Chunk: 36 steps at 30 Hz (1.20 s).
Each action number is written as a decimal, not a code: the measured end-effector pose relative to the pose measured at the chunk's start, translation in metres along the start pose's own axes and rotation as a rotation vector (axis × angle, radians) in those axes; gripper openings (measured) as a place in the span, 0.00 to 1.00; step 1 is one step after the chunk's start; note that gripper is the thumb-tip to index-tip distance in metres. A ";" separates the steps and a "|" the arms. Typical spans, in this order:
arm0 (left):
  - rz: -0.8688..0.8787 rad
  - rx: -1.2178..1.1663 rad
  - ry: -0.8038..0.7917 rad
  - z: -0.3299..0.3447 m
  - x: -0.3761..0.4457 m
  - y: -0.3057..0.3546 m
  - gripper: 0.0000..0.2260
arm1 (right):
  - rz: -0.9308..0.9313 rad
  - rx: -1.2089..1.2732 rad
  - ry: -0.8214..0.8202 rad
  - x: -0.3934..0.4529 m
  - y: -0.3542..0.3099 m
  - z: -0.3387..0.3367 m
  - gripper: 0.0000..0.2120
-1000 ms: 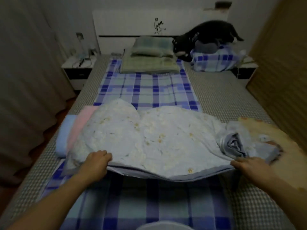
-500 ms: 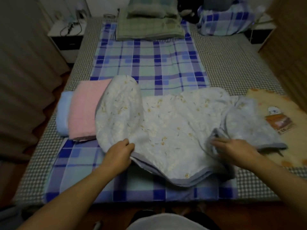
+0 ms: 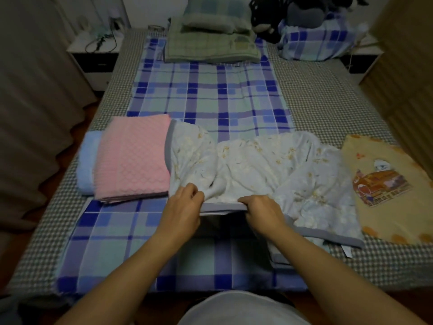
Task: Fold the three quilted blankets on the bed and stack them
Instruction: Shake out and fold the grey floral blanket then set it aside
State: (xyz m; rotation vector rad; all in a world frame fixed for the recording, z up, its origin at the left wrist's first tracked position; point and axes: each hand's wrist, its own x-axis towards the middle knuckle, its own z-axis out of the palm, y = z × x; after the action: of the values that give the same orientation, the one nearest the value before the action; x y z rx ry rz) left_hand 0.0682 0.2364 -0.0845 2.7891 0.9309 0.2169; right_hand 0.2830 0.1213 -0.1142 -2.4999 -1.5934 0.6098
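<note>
Both my left hand (image 3: 185, 202) and right hand (image 3: 260, 208) pinch the floral quilt (image 3: 264, 165) by its grey near hem, best hold on such soft, floppy cloth.

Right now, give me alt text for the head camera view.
Both hands, left hand and right hand, grip the near grey edge of a rumpled floral blanket on the bed. A folded pink blanket lies beside it.
</note>
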 end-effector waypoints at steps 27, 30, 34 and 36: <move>-0.147 -0.688 -0.282 0.038 -0.003 0.046 0.09 | -0.197 0.177 -0.111 -0.017 0.022 -0.070 0.05; -0.071 -0.453 -0.350 0.053 -0.031 0.020 0.04 | -0.138 0.236 0.093 -0.019 0.026 -0.072 0.06; -0.196 -0.458 -0.418 0.083 -0.076 0.000 0.15 | -0.132 0.301 0.081 -0.019 0.029 -0.079 0.06; -0.263 -0.538 -0.329 0.088 -0.075 0.009 0.23 | -0.139 0.265 0.065 -0.020 0.026 -0.077 0.06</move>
State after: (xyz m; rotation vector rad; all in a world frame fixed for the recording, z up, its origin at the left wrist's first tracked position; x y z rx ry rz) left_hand 0.0309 0.1718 -0.1740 2.1081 0.9680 -0.0320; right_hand 0.3277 0.1011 -0.0468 -2.1774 -1.5344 0.6653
